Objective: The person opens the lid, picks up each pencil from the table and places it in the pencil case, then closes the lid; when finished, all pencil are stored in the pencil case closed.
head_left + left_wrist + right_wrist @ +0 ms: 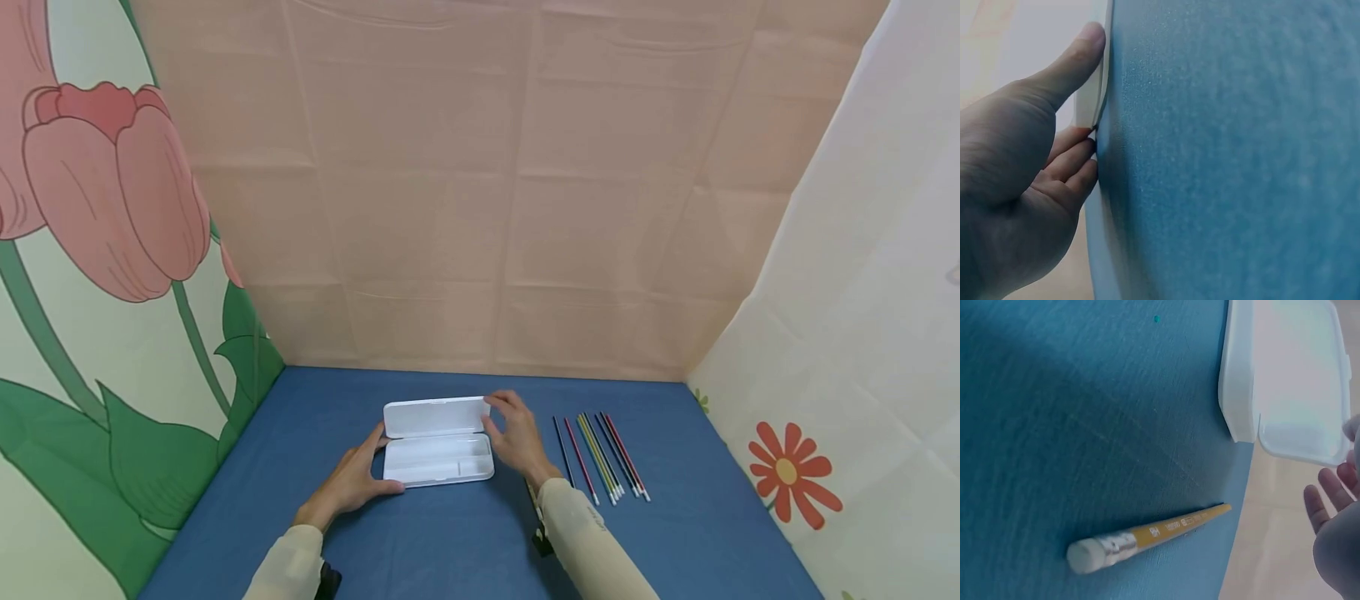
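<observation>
A white plastic pencil case (435,461) lies on the blue table with its hinged lid (435,417) raised at the back. Its tray has a small divider toward the right and holds no pencils. My left hand (356,482) grips the case's left end, thumb at the front edge and fingers around the far side. In the left wrist view the thumb presses the white rim (1105,69) while the other fingertips meet the tabletop. My right hand (517,433) holds the lid's right edge between thumb and fingers; in the right wrist view the lid (1304,381) partly leaves the frame.
To the right lie several pencils (611,454) in dark, red and yellow, side by side, white eraser ends toward me. A single yellow pencil (1166,530) lies below my right wrist. Beige cloth (487,208) hangs behind the table, with printed walls at both sides.
</observation>
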Demonstrator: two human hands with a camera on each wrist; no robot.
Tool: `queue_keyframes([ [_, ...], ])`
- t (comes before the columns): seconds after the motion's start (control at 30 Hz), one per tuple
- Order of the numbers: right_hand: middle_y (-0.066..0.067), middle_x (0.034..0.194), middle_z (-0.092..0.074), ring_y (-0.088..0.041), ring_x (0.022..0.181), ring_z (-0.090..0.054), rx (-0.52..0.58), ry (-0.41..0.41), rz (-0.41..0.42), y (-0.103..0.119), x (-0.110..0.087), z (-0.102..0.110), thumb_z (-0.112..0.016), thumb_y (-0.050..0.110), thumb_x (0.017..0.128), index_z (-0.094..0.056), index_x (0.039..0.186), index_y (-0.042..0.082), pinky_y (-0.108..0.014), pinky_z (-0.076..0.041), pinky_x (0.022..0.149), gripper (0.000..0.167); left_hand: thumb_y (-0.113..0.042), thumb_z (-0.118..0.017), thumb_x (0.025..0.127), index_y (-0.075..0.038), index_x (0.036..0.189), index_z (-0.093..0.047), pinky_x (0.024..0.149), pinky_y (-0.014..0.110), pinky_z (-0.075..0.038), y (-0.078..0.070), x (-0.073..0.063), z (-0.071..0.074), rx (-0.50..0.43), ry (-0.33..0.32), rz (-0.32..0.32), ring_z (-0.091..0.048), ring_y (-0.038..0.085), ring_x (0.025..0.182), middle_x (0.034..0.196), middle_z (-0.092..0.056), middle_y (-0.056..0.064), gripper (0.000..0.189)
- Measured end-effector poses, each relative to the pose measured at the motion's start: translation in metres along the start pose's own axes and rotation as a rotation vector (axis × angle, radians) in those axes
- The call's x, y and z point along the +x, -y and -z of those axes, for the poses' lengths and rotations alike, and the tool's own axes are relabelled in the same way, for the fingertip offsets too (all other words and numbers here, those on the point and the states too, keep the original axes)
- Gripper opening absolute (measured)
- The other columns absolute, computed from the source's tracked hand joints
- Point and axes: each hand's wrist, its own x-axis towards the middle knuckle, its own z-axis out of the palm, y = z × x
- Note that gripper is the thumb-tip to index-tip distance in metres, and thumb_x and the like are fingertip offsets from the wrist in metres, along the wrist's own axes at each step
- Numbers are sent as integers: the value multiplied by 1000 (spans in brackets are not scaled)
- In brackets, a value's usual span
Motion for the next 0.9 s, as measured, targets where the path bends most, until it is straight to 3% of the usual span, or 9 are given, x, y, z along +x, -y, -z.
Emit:
queue_keyframes([
  [0.2,-20,163,-56,-40,148,-61,23,186,-61,1,-3,3,-76,19,108,-57,162,0,-60,-53,124,60,-31,-106,79,-4,179,-24,131,75,-38,2,-1,-2,-17,-22,1,-47,51,163,173,-51,25,132],
  [0.43,-12,189,-26,-38,173,-34,10,364,-141,-10,-10,-2,-73,38,110,-30,179,10,-64,-37,137,86,-30,-108,77,-4,181,-18,135,75,-30,3,1,-1,-10,-20,-16,-54,46,160,188,-18,26,139],
  [0.53,-7,193,-14,-36,177,-24,-2,444,-172,-11,-12,-2,-73,48,109,-21,182,14,-66,-30,140,96,-29,-107,78,-9,182,-14,136,73,-30,3,2,-1,-29,-10,-31,-58,42,157,190,-13,22,142],
  [0.7,-5,193,-8,-35,179,-19,-56,554,-193,-15,-17,-2,-69,63,106,-16,183,14,-65,-27,142,105,-29,-106,80,-10,182,-18,135,71,-34,3,3,-1,-39,1,-41,-56,44,159,191,-16,19,136],
  [0.9,-7,192,-17,-39,177,-22,-156,621,-189,-18,-19,-3,-66,72,103,-27,180,10,-66,-27,141,106,-32,-105,81,-2,178,-28,133,71,-38,2,1,1,-11,7,-47,-54,46,159,187,-26,22,128],
])
